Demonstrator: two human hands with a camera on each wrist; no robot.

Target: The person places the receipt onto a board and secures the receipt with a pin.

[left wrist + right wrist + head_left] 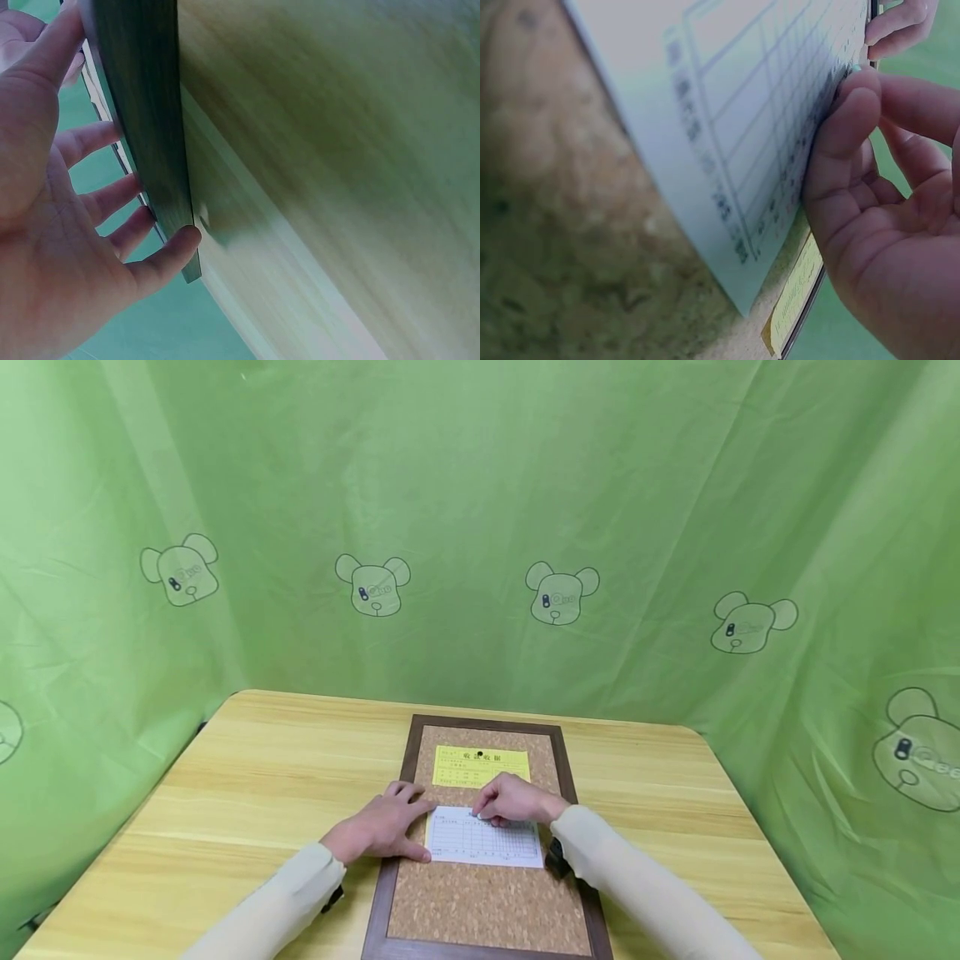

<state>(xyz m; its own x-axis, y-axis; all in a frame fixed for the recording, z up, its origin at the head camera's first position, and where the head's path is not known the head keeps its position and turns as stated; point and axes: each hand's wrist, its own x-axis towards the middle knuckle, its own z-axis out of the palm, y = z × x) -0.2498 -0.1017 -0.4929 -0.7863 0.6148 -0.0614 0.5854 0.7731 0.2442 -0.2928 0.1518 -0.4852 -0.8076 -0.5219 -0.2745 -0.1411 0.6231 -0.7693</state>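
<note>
A white printed form (pixel 465 842) lies on the cork board (pixel 487 906), below a yellow receipt slip (pixel 457 764). My right hand (pixel 513 800) is at the form's upper edge. Its thumb and forefinger pinch a small pale thing that looks like a pushpin (pixel 856 69), mostly hidden by the fingertips. My left hand (pixel 386 825) rests with spread fingers over the board's left frame (pixel 146 112), its thumb and forefinger reaching the form's left edge. A dark round pin (pixel 480 753) sits at the top of the yellow slip.
The board lies lengthwise on a light wooden table (pixel 285 760), its dark frame (pixel 487 723) raised around the cork. Bare wood shows on both sides. A green curtain (pixel 465 485) with printed bear heads surrounds the table at the back and sides.
</note>
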